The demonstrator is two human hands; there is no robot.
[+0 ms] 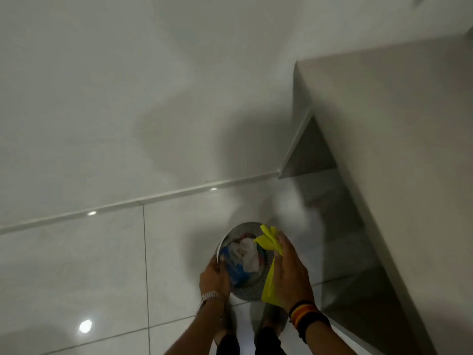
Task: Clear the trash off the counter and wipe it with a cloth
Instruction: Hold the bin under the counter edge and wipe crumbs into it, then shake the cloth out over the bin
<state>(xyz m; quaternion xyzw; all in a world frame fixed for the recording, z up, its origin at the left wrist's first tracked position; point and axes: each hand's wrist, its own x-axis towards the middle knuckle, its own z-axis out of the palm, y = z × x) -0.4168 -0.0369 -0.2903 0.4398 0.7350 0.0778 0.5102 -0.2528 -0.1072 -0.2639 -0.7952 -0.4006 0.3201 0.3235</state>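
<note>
Glossy pale floor tiles (76,265) meet a white wall (102,85); a grey cabinet (396,124) stands right.

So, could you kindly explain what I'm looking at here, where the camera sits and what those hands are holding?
There is no machine here: a person wears a wide-angle camera on the head, looking down at their own hands. Both hands hold a round metal mesh bin above a glossy tiled floor. The left hand grips the bin's rim. The right hand presses a yellow cloth against the bin's other side. Inside lies crumpled trash, white and blue. The grey slab on the right is the counter, seen from above. The wall is behind.
</note>
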